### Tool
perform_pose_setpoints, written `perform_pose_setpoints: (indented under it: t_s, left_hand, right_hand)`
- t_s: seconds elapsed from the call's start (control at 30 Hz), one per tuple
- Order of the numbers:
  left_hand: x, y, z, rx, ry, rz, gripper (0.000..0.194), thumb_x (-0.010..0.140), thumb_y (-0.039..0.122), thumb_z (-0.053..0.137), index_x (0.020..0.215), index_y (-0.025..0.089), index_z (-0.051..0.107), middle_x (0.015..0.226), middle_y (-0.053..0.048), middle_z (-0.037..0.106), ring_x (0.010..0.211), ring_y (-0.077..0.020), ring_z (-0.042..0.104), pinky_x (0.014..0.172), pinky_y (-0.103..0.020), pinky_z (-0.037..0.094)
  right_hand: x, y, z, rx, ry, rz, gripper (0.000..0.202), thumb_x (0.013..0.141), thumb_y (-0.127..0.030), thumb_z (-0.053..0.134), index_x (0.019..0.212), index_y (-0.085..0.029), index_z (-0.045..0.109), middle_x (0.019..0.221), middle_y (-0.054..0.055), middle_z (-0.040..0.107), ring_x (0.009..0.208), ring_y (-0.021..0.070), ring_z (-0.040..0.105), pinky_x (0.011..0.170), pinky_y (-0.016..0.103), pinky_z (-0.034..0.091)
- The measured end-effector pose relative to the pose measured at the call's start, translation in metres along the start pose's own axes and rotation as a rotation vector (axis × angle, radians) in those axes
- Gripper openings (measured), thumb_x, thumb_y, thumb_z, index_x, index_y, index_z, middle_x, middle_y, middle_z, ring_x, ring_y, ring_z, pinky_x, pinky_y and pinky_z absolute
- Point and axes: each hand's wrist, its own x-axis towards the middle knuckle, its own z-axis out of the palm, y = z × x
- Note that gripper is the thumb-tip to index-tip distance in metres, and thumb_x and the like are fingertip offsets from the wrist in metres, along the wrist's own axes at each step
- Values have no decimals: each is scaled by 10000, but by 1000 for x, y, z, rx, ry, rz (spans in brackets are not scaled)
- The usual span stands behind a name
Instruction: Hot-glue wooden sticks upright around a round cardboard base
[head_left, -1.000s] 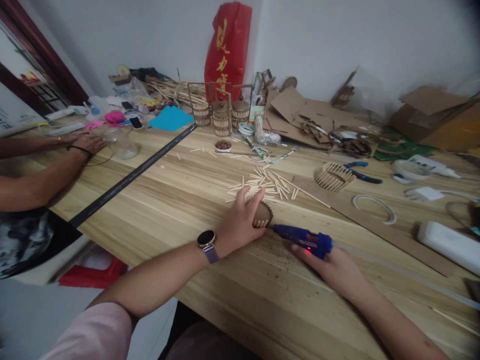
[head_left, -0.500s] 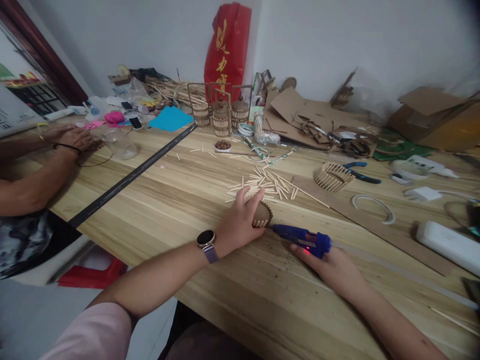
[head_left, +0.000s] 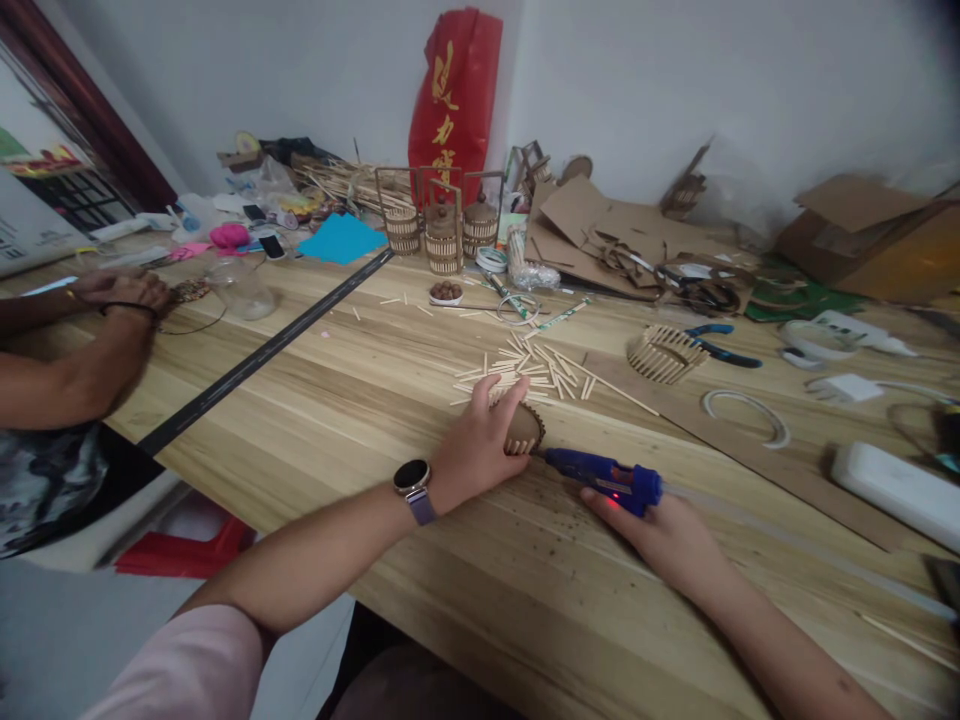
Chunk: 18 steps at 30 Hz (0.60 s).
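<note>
My left hand (head_left: 480, 435) grips a small round brown disc (head_left: 525, 430) with short sticks along its near edge, thumb at the near side and fingers over the far side. Part of the disc is hidden under the fingers. In my right hand (head_left: 667, 535) is a blue glue gun (head_left: 604, 478) with a red light lit; its nozzle points left and sits close to the disc's right edge. I cannot tell whether the tip touches. Just beyond the left fingers lies a loose heap of short wooden sticks (head_left: 555, 370).
A small slatted basket piece (head_left: 664, 353) and blue-handled pliers (head_left: 724, 345) lie to the right. Finished little baskets (head_left: 442, 235) with tall handles stand at the back, near a bowl of brown beads (head_left: 446, 292). Another person's hands (head_left: 127, 290) rest at the left.
My hands, the disc and the glue gun stay in place. At the left, the other person's hands have shifted slightly left, away from the small beaded-looking item, which now lies on the table.
</note>
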Motion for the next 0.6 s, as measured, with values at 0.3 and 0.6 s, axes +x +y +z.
perform_pose_setpoints:
  t_s: [0.3,0.6]
  left_hand:
    - [1,1,-2,2,-14,-18,1009,677,193,798,1499,285,220,1487,-142,219,1361,-334,380,1090,-471,414]
    - [0,0,-2,-15,-21,-17,997,683,191,796,1487,326,223,1485,-129,227,1345,-325,405,1050,-463,456]
  right_hand:
    - [9,10,-20,450,79,249,430,638,-612,701,724,-190,689,625,32,690,566,193,617,499,291,490]
    - [13,53,-60,435,-55,190,426,691,-656,634,640,-239,699,650,69,712,586,232,643,520,347,534]
